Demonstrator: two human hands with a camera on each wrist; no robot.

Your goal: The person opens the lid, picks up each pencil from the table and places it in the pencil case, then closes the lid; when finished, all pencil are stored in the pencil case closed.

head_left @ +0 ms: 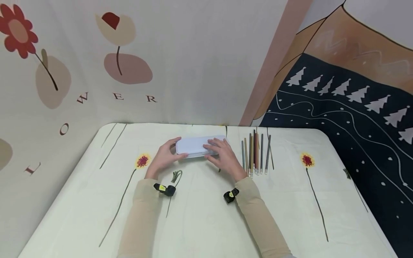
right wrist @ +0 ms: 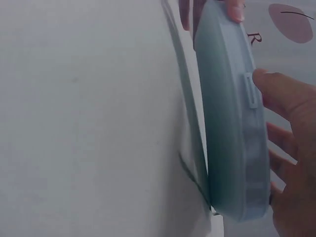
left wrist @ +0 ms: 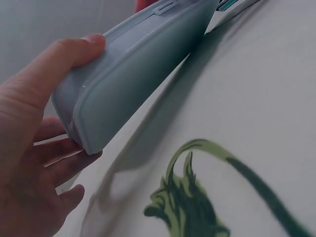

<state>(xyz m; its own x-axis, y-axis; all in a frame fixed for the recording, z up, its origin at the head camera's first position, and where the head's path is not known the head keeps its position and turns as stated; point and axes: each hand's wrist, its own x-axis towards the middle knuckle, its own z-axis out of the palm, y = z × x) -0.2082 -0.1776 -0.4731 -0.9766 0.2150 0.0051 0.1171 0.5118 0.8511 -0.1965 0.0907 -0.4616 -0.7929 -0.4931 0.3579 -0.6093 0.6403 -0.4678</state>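
A pale, translucent plastic pencil case [head_left: 192, 144] with a small clasp [right wrist: 251, 91] on its long side is between my hands, its lid down. My left hand [head_left: 163, 156] grips its left end, thumb on the near side and fingers round the end and underside. My right hand [head_left: 226, 154] holds the right part, with fingers spread over the lid and the thumb at the clasp. In the left wrist view the case [left wrist: 133, 84] looks tilted above the cloth, with a shadow below. What is inside cannot be seen.
Several pencils [head_left: 256, 154] lie side by side right of the case, just beyond my right hand. The table's white cloth [head_left: 200, 215] has printed flowers. A patterned curtain [head_left: 200, 64] hangs behind the far edge, and a dark one with trees [head_left: 322, 104] hangs at right.
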